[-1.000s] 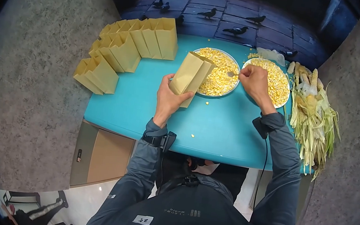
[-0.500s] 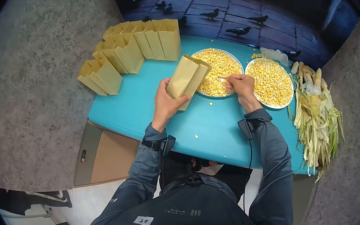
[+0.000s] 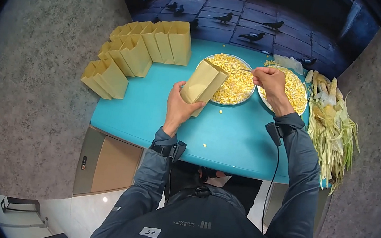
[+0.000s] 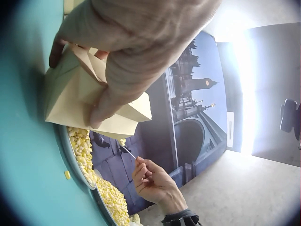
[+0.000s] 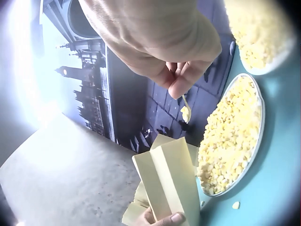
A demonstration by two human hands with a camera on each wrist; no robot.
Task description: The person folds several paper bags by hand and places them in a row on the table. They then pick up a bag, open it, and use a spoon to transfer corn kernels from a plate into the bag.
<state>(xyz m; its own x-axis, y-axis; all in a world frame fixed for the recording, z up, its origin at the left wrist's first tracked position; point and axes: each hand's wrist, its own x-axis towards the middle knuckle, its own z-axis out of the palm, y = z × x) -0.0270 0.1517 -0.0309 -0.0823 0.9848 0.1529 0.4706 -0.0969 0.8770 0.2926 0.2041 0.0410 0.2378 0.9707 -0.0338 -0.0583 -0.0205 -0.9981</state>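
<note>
The left hand [image 3: 179,110] is gripping a tilted paper bag [image 3: 204,83] beside a plate [image 5: 262,110] of corn near the table's [image 3: 162,115] far edge; the right hand [image 3: 273,85] is pinching a raised spoon [image 5: 186,101] carrying kernels [image 5: 185,113].

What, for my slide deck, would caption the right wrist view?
A right hand pinches a spoon holding corn; the left hand grips a paper bag.
</note>
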